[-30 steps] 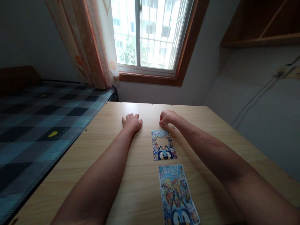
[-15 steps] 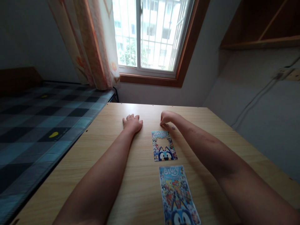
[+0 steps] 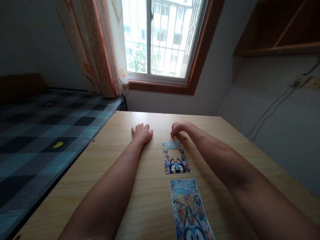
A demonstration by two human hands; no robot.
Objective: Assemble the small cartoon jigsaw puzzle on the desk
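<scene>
My left hand (image 3: 142, 132) lies flat on the wooden table, fingers spread, holding nothing. Beyond the top edge of a partly assembled jigsaw puzzle (image 3: 177, 167), my right hand (image 3: 178, 127) is closed in a pinch with its fingertips down near the tabletop. Whatever those fingers hold, if anything, is hidden. A small loose puzzle piece (image 3: 185, 138) sits beside the right wrist, and another bit shows close by. The puzzle has a ragged gap in its upper middle, where bare wood shows. Nearer to me lies a Bluey reference picture (image 3: 188, 203) with the same design, its bottom cut off by the view.
The wooden table (image 3: 150, 206) reaches toward a barred window (image 3: 167, 40). A bed with a checked cover (image 3: 62, 123) runs along the left side, under a curtain (image 3: 92, 50). On the right wall are a shelf (image 3: 280, 51) and a cable (image 3: 270, 106).
The view has tilted up slightly, so everything sits a little lower. My right hand stays pinched near the loose pieces, its fingers shifted only slightly. My left hand still rests flat.
</scene>
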